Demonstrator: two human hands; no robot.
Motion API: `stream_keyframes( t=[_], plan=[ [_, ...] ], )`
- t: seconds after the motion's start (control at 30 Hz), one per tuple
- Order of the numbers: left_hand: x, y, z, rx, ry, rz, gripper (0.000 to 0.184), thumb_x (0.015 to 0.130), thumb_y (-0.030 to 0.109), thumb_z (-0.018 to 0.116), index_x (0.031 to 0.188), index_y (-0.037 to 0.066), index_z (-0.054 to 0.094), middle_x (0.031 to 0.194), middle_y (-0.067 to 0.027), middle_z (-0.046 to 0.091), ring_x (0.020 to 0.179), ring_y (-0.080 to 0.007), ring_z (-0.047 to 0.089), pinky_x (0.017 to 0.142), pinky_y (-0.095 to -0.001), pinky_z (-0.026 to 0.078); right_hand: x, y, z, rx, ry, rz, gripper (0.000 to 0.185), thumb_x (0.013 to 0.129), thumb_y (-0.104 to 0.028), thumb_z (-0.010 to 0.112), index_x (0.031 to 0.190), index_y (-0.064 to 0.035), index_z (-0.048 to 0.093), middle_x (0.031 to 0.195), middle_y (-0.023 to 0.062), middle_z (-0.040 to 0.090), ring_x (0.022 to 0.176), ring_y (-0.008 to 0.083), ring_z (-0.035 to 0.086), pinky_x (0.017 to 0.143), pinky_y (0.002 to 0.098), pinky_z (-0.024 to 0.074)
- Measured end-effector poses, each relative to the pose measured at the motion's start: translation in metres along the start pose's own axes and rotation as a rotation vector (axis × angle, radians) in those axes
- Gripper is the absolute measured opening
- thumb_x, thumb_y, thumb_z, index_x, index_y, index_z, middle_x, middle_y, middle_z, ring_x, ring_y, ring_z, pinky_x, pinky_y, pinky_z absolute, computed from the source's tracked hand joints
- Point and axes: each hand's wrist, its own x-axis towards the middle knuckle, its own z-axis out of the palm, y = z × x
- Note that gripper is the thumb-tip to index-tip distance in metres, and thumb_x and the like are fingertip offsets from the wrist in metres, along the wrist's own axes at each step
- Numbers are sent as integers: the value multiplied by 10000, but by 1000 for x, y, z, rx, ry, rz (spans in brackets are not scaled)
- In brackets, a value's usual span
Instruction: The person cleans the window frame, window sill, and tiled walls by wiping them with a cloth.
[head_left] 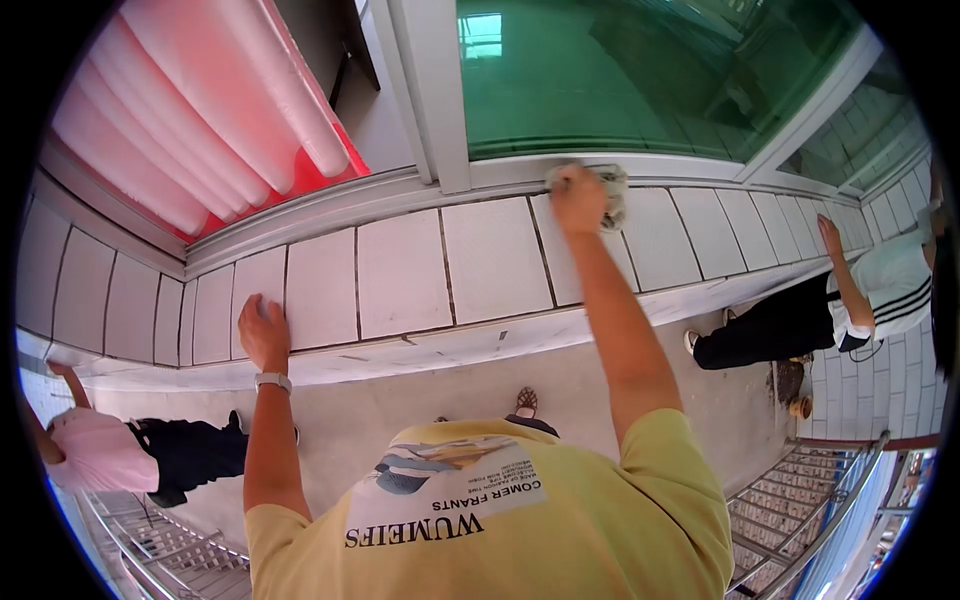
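Observation:
My right hand (578, 200) is closed on a crumpled greyish cloth (614, 196), which lies against the bottom of the window frame (690, 166) where it meets the tiled sill (400, 265). Part of the cloth is hidden behind my fingers. Farther left, my left hand (263, 333) rests on the front edge of the white tiles, with fingers apart and nothing in them. A watch or bracelet (272, 380) circles that wrist.
Green-tinted glass (640, 80) fills the window above the cloth. To the left, a pink-and-white curtain (200, 110) hangs in the opening. One person (870, 280) stands at right, another (110, 450) at left. Metal railings (800, 500) run behind me.

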Motion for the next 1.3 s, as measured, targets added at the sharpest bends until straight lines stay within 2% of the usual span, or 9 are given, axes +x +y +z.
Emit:
stream_keyframes(
  t=[0.03,0.23,0.3,0.43,0.73,0.83,0.9,1.1,1.3],
  plan=[
    [1,-1,1,-3,-2,-9,351,826,245,550,1108,42,602,1134,-148,611,1068,-322,540,924,-407,419,-10,-20,2,-193,-50,2,104,650,-62,643,735,-110,608,815,96,615,818,305,576,739,426,439],
    [-1,3,-3,-10,-17,-17,360,833,249,540,1118,37,598,1146,-149,607,1082,-320,534,933,-404,416,-26,-79,26,160,-66,-136,210,677,-44,650,880,-97,655,893,114,612,866,319,557,781,420,440],
    [-1,-2,0,-26,-11,-7,357,840,251,542,1121,37,597,1156,-149,602,1087,-320,533,937,-404,415,-24,-103,22,419,102,-163,247,701,-11,638,937,-81,658,927,112,601,876,326,553,803,404,453],
    [-3,-6,0,-65,-15,18,354,863,250,548,1141,36,593,1184,-146,589,1107,-317,528,953,-400,411,-18,-104,10,407,70,-194,267,720,17,620,966,-78,661,966,113,587,890,323,553,807,390,463],
    [-1,-6,3,-47,-45,-15,369,871,234,546,1178,30,575,1219,-145,571,1141,-311,512,978,-390,400,4,25,-10,390,228,23,206,755,28,608,923,-62,685,967,135,576,869,313,576,744,381,486],
    [0,-9,6,-28,-59,-20,377,872,224,542,1192,27,562,1222,-151,567,1155,-317,499,986,-391,392,14,55,-27,293,310,21,236,772,19,625,991,-58,664,953,131,592,774,251,593,672,321,491],
    [1,-9,7,-32,-59,-2,373,874,217,538,1193,23,559,1218,-153,568,1149,-322,500,985,-393,393,19,73,-36,347,293,275,300,766,14,609,1059,-49,632,934,158,577,829,307,569,709,369,484],
    [15,-45,41,-208,-179,-158,412,862,195,536,1206,-31,528,1254,-190,539,1217,-320,468,1021,-380,362,46,161,-60,92,391,300,383,736,68,522,1100,-40,569,933,179,579,888,361,530,806,421,442],
    [-4,3,36,59,-23,-126,436,839,234,544,1207,0,538,1190,-197,559,1135,-344,513,969,-403,395,73,240,-92,-97,429,306,372,752,37,479,1110,-27,559,981,226,569,931,409,496,847,460,407]
  ],
)
